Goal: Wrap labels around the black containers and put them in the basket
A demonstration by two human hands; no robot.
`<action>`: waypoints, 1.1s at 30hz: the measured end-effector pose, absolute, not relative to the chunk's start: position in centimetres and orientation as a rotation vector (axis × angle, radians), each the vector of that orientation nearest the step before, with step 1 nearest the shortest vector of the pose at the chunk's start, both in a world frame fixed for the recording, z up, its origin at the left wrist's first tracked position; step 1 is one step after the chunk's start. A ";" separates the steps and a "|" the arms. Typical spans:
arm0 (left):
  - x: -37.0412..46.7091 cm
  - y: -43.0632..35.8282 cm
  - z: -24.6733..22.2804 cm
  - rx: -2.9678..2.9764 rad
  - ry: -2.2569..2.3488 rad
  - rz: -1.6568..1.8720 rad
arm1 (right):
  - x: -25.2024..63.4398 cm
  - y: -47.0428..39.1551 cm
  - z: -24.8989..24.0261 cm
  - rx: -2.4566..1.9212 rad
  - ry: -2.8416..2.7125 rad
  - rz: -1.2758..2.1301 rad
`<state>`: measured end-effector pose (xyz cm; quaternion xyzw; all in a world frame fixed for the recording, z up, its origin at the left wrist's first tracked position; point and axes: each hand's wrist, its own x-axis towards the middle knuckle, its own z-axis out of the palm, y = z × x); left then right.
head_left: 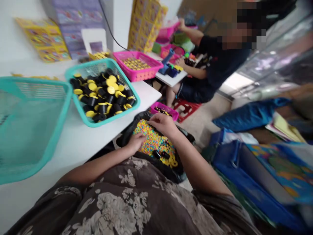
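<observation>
My left hand (137, 142) is at the left side of a heap of small multicoloured beads (153, 142), its fingers curled and what they hold, if anything, hidden. Over the far edge of the heap, my right hand (163, 124) is bent with its fingertips drawn together; I cannot make out what is in them. The beads lie in a black bag-like lining (179, 178) in front of my lap. Two small black cylinders, one of them a black jar (156, 154), rest on the beads near yellow ring-shaped pieces (173, 162).
A teal basket (91, 123) of black jars with yellow lids stands on the white table (80, 147), beside another teal basket (46, 156). Behind is a pink basket (137, 76) with yellow pieces. A co-worker (217, 65) sits at the far side. Blue bags (254, 176) lie right.
</observation>
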<state>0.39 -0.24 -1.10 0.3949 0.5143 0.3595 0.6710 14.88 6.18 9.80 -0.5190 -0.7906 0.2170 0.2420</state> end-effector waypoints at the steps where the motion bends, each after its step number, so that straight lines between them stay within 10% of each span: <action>1: 0.4 -0.2 -1.1 0.899 1.158 0.803 | 17.2 5.3 8.7 -1.557 -2.190 0.629; 17: 0.3 -0.2 -1.2 1.053 1.238 0.996 | 24.1 -2.3 2.1 -2.174 -2.460 0.481; 33: -0.1 0.2 -1.6 1.153 1.273 1.191 | 16.9 2.7 0.1 -1.558 -2.392 0.757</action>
